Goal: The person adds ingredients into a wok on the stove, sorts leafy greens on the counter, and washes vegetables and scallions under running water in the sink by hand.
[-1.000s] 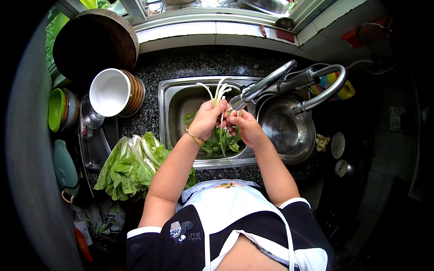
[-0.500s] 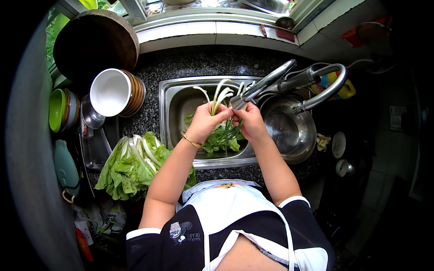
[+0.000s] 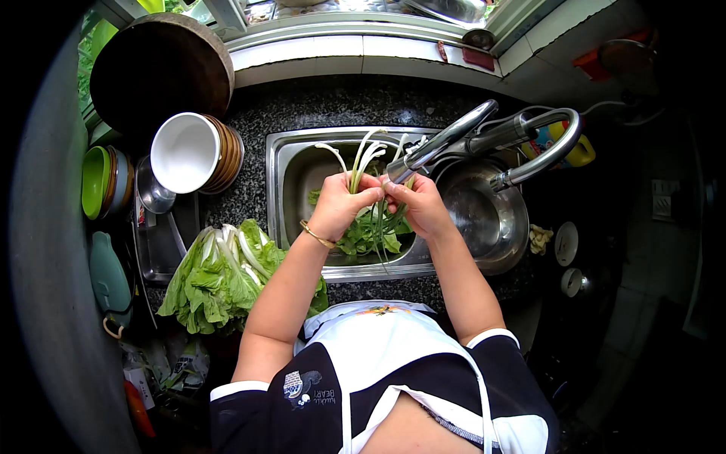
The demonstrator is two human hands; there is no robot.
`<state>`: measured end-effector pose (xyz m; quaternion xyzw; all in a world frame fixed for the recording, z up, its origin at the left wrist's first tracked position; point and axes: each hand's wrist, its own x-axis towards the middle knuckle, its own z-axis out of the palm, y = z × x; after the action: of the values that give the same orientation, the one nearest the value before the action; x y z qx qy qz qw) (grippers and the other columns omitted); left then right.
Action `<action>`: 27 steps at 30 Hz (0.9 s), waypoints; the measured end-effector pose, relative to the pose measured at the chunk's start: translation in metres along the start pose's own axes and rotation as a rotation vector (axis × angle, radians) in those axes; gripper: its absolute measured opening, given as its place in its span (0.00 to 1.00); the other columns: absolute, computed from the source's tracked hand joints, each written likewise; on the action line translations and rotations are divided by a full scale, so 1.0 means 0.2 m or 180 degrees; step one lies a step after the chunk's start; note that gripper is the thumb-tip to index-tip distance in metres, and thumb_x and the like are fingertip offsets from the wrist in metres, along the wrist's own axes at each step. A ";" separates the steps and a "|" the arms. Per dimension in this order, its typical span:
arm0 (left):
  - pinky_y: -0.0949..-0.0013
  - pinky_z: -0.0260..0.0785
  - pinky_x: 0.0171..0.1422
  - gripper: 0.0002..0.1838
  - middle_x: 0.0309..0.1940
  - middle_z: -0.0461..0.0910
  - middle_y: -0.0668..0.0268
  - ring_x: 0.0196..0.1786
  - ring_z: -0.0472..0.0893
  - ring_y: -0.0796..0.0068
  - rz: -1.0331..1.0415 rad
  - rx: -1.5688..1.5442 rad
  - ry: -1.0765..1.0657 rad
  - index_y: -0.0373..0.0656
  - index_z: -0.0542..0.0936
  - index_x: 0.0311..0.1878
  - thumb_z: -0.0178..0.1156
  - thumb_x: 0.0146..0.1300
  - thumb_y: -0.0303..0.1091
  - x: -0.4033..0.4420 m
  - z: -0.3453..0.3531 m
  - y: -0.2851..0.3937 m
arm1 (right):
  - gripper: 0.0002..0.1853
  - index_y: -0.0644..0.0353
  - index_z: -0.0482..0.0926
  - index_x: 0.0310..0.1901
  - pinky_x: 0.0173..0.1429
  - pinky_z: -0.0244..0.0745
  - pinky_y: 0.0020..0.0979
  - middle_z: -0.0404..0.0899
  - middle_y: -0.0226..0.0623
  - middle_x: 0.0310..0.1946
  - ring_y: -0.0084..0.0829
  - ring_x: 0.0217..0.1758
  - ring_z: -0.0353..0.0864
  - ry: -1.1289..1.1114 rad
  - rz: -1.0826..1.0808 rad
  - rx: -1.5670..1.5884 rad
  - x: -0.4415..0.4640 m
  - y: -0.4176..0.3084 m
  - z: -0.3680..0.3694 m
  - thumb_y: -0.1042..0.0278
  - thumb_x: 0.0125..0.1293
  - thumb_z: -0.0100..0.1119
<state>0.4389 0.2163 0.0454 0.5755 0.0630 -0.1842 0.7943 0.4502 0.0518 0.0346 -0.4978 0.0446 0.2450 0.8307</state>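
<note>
My left hand is closed round a small bunch of scallions, their white root ends pointing up and away from me. Close beside it, my right hand pinches the same bunch, whose green tops hang down between my hands. Both hands are over the steel sink, under the faucet head. Leafy greens lie in the basin below. A metal bracelet is on my left wrist. My right fingertips are partly hidden by the faucet head and the stems.
A heap of leafy lettuce sits on the counter left of the sink. Behind it are stacked bowls and a ladle. A steel basin stands on the right, below the curved faucet pipe.
My right hand has turned a little, its thumb now lying nearer my left fingers. The scallions' white ends have shifted slightly. Both hands still hold the bunch over the sink.
</note>
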 end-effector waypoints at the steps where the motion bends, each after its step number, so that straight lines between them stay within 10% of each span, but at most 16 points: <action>1: 0.81 0.66 0.35 0.05 0.27 0.77 0.70 0.29 0.73 0.85 -0.0035 -0.0006 -0.0019 0.38 0.77 0.33 0.62 0.52 0.25 0.00 0.00 0.00 | 0.07 0.65 0.76 0.36 0.28 0.68 0.20 0.77 0.31 0.28 0.19 0.26 0.72 -0.0005 0.0000 0.0077 0.01 0.02 -0.01 0.73 0.57 0.59; 27: 0.84 0.59 0.25 0.08 0.26 0.75 0.71 0.23 0.68 0.88 -0.0037 -0.0342 -0.0078 0.40 0.73 0.34 0.61 0.51 0.23 0.01 -0.02 -0.01 | 0.09 0.64 0.77 0.34 0.27 0.67 0.19 0.75 0.28 0.25 0.17 0.24 0.71 -0.0082 0.0247 -0.0241 0.00 -0.03 -0.02 0.68 0.57 0.61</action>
<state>0.4409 0.2187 0.0426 0.5293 0.0664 -0.1921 0.8237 0.4544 0.0458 0.0379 -0.5236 0.0439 0.2849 0.8017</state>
